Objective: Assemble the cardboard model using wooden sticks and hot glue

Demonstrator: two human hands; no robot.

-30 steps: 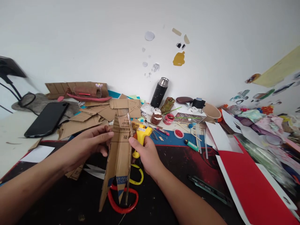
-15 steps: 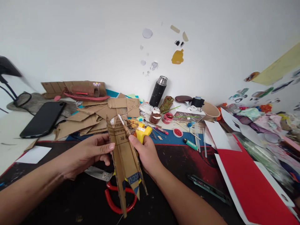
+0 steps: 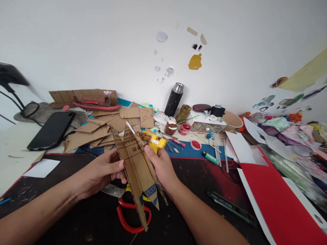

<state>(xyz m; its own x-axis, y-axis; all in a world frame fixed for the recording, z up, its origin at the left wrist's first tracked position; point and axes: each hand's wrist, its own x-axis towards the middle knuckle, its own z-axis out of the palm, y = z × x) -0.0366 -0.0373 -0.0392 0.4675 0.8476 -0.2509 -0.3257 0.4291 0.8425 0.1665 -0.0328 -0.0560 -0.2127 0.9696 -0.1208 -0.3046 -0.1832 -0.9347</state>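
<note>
A folded cardboard piece point(image 3: 139, 166) with printed characters and a blue-marked pointed end is held up between both hands. My left hand point(image 3: 111, 170) grips its left wall, thumb on the inner face and fingers behind. At the right wall, my right hand point(image 3: 160, 163) is closed with its thumb pressed on the edge, beside the base of a thin white-tipped stick point(image 3: 131, 129). Just behind the right thumb is a yellow glue gun point(image 3: 155, 143); its contact with the hand is unclear. Red-handled scissors point(image 3: 124, 219) lie below, partly covered by the cardboard.
Cardboard scraps point(image 3: 97, 131), a red model boat point(image 3: 97, 107) and a black phone point(image 3: 52, 131) are at the left. Behind stand a black flask point(image 3: 174, 100) and paint jars point(image 3: 171, 126). Red paper point(image 3: 278, 200) and a cutter point(image 3: 231, 207) lie at the right.
The cardboard piece has tilted, its upper end shifting left and its lower end right. My left hand's fingers have moved slightly right. The whole view has shifted a little.
</note>
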